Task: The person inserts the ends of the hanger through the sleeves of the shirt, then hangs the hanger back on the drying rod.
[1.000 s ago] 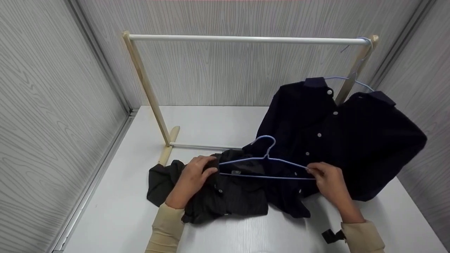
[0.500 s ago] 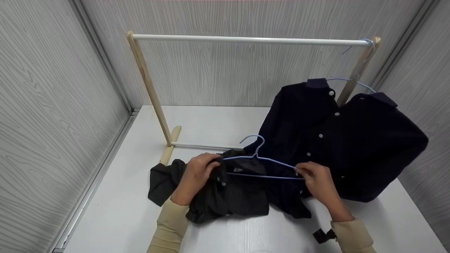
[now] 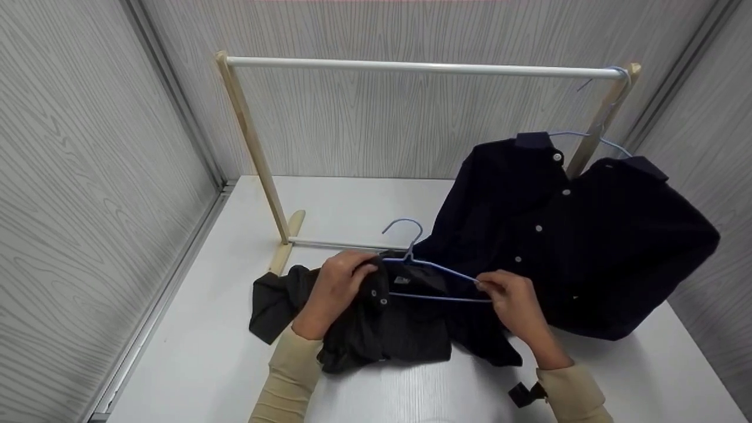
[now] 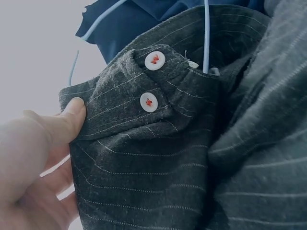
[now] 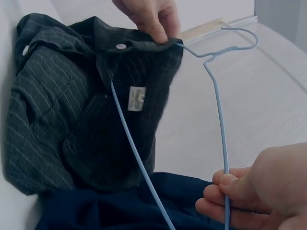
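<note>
A dark pinstriped shirt [image 3: 405, 335] lies bunched on the white table, its white buttons and neck label showing. My left hand [image 3: 341, 288] pinches the shirt's collar edge, thumb on the near side in the left wrist view. A light blue wire hanger [image 3: 443, 269] has its left part inside the shirt's neck opening, with the hook pointing up. In the right wrist view, my right hand [image 5: 254, 191] grips the hanger's other arm between thumb and fingers. How far the hanger's end reaches inside the shirt is hidden by cloth.
A navy shirt [image 3: 611, 247] hangs on another blue hanger at the right end of the rack's white rod [image 3: 411, 66]. Its lower part spreads onto the table [image 3: 194, 329] beside the pinstriped shirt. The rack's wooden left leg [image 3: 252, 141] stands behind my left hand.
My right hand has moved left, sliding the hanger further into the shirt's neck opening. My left hand, still holding the collar, has shifted slightly right and up.
</note>
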The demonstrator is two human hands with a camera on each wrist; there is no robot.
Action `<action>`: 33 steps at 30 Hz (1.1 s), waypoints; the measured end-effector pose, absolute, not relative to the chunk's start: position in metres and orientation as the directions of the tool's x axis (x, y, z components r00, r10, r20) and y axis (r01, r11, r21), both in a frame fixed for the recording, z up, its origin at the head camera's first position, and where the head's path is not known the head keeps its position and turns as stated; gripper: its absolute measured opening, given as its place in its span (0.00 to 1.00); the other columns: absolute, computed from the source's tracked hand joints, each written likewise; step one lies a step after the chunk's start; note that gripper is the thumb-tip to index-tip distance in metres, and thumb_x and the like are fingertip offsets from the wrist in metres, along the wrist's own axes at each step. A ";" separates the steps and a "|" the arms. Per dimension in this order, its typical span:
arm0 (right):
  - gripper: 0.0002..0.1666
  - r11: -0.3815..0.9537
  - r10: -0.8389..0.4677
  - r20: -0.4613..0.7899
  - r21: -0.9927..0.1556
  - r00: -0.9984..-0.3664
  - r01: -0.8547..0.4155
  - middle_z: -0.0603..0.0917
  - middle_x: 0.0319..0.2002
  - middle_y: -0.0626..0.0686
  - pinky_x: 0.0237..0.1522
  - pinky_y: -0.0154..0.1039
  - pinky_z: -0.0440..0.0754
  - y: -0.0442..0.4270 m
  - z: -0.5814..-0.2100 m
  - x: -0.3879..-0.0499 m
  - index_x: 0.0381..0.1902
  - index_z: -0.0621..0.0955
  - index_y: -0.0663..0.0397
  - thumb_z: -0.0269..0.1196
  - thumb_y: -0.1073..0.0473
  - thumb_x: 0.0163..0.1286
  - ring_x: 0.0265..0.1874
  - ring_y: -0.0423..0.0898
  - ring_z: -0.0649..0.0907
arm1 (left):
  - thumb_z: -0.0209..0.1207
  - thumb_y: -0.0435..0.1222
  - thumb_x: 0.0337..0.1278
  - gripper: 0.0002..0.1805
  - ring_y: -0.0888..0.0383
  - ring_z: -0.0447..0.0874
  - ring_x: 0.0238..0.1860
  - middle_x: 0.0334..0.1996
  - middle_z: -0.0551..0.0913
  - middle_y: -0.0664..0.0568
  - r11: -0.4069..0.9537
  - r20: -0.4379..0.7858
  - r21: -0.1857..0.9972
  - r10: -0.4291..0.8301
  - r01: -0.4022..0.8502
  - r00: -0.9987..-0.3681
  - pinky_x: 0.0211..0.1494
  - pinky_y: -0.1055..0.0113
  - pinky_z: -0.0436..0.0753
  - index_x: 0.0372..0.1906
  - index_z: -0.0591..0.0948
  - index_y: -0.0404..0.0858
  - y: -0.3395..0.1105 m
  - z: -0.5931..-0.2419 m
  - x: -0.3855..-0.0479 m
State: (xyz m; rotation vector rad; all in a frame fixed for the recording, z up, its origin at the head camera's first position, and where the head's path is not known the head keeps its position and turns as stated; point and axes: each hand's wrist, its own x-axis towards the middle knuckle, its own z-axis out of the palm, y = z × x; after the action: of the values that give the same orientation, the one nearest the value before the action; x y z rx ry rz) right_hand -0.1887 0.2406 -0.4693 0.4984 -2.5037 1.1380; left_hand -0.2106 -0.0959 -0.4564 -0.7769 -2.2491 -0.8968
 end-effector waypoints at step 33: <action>0.06 0.547 -0.061 0.450 -0.731 -0.891 -0.407 0.86 0.34 0.46 0.32 0.30 0.78 0.211 -0.471 -0.192 0.42 0.86 0.54 0.64 0.62 0.70 0.30 0.39 0.84 | 0.63 0.43 0.64 0.11 0.59 0.82 0.36 0.33 0.82 0.51 0.590 0.756 0.466 0.123 0.660 -0.643 0.42 0.66 0.83 0.33 0.85 0.38 -0.070 -0.437 -0.218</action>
State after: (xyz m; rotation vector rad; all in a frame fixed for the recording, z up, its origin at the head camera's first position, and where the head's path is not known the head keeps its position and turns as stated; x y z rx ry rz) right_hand -0.1917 0.2113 -0.4713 0.3831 -2.4140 1.2816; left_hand -0.2184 -0.0700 -0.4366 -0.6181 -2.1263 -0.9983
